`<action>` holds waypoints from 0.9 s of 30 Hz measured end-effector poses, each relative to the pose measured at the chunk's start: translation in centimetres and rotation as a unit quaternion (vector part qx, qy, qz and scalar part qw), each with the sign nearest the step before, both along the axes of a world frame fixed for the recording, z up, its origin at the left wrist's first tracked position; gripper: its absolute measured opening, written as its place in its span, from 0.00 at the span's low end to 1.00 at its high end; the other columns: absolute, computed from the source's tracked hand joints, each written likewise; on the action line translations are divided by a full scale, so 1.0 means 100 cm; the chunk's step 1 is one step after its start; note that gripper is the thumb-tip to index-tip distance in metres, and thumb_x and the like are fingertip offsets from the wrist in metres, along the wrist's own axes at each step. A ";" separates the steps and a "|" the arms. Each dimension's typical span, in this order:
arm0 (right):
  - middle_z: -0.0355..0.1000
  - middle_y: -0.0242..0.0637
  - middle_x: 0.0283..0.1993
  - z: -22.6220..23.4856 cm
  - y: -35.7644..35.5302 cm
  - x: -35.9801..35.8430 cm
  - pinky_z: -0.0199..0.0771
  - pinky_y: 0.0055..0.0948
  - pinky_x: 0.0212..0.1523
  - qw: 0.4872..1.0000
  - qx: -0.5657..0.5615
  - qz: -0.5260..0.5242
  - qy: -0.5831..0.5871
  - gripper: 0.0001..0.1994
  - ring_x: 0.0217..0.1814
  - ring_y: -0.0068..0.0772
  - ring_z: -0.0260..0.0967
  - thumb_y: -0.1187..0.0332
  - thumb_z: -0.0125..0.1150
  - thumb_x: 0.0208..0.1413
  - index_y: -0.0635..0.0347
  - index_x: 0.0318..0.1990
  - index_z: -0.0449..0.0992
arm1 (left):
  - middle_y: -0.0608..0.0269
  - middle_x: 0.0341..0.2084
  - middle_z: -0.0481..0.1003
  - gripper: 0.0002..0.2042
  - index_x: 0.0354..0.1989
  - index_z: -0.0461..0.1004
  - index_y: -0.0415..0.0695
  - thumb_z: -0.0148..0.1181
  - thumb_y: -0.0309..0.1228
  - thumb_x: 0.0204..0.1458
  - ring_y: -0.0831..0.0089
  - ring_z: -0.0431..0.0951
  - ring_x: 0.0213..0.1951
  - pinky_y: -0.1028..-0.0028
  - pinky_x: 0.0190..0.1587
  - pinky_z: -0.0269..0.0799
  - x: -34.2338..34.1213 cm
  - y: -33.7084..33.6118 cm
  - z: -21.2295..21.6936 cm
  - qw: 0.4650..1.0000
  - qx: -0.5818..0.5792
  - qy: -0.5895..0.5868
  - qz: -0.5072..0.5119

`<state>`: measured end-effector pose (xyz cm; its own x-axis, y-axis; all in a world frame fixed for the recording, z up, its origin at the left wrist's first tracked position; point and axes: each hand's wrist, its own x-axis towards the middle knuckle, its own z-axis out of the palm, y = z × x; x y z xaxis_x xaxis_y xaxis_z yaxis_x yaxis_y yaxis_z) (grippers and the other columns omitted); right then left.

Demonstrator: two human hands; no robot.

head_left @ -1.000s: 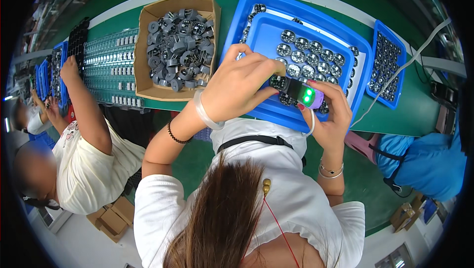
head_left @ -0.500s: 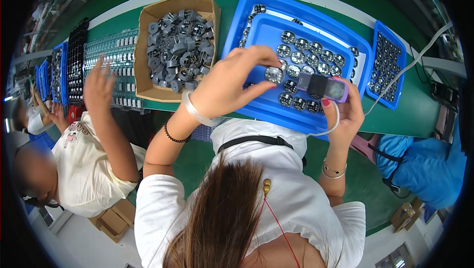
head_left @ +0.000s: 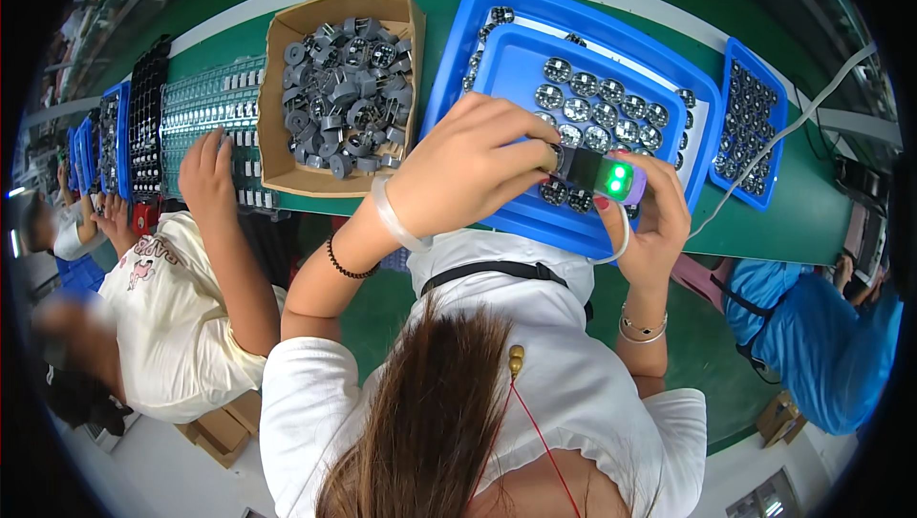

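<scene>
Hands, both closed: your right hand (head_left: 656, 208), thumb and fingers wrapped round a handheld device (head_left: 621, 180), purple and black, two green lights showing, pale thin cable (head_left: 626, 229) curving below; your left hand (head_left: 478, 160), thumb and fingertips pinched at the device's dark end, the small piece there mostly hidden by your fingers. Beneath, partly covered by your hands: inner tray (head_left: 521, 64), smooth blue plastic, bearing rows of shiny round boards (head_left: 605, 115); it sits within a larger outer tray (head_left: 466, 21), also blue. Left: open box (head_left: 304, 179), brown cardboard, heaped with grey cylindrical components (head_left: 344, 88), thin pins projecting; farther left, translucent green racks (head_left: 196, 117), a co-worker's hand (head_left: 207, 179) over them. Right: narrow blue tray (head_left: 748, 197) of round pieces, a pale cord (head_left: 812, 109) passing across it. Support: green tabletop (head_left: 812, 222).
</scene>
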<state>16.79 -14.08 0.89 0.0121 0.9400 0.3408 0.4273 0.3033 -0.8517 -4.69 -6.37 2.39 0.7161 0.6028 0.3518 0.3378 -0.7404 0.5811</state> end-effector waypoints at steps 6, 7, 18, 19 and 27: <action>0.69 0.41 0.43 -0.005 -0.009 0.007 0.70 0.24 0.45 0.982 -0.015 -0.100 0.159 0.19 0.43 0.30 0.70 0.76 0.67 0.45 0.70 0.45 0.71 | 0.70 0.39 0.73 0.04 0.27 0.76 0.48 0.63 0.28 0.42 0.70 0.70 0.43 0.68 0.48 0.59 -0.004 0.001 -0.020 0.999 0.002 0.036 0.036; 0.69 0.41 0.43 -0.002 -0.009 0.006 0.70 0.24 0.45 0.982 -0.016 -0.098 0.160 0.19 0.43 0.30 0.70 0.76 0.67 0.45 0.70 0.45 0.71 | 0.70 0.39 0.73 0.04 0.27 0.76 0.48 0.63 0.28 0.42 0.70 0.70 0.43 0.68 0.48 0.59 -0.004 0.001 -0.023 0.999 0.002 0.037 0.038; 0.72 0.43 0.40 -0.004 -0.003 -0.035 0.73 0.27 0.40 0.994 -0.045 0.076 -0.061 0.19 0.39 0.36 0.72 0.79 0.67 0.38 0.65 0.43 0.75 | 0.68 0.39 0.72 0.12 0.37 0.78 0.49 0.62 0.24 0.40 0.66 0.69 0.45 0.67 0.48 0.56 -0.034 -0.009 0.001 0.988 0.004 0.075 0.132; 0.71 0.43 0.40 -0.005 -0.004 -0.036 0.73 0.27 0.39 0.994 -0.050 0.077 -0.061 0.20 0.38 0.35 0.72 0.80 0.68 0.38 0.65 0.43 0.74 | 0.68 0.40 0.72 0.13 0.37 0.78 0.48 0.62 0.24 0.40 0.66 0.69 0.45 0.67 0.50 0.56 -0.037 -0.011 0.003 0.986 -0.004 0.085 0.141; 0.71 0.42 0.40 -0.002 -0.006 -0.032 0.73 0.26 0.40 0.996 -0.050 0.053 -0.047 0.20 0.39 0.34 0.72 0.78 0.69 0.38 0.65 0.43 0.74 | 0.73 0.38 0.73 0.08 0.28 0.77 0.51 0.66 0.31 0.36 0.69 0.69 0.45 0.68 0.48 0.56 -0.028 -0.022 -0.011 0.994 0.017 0.090 0.064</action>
<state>13.62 -14.63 0.74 -0.1158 0.9640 0.2394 0.4771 0.2654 -0.8378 -7.47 -8.60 1.26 0.6880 0.6822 0.2475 0.5256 -0.7035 0.4784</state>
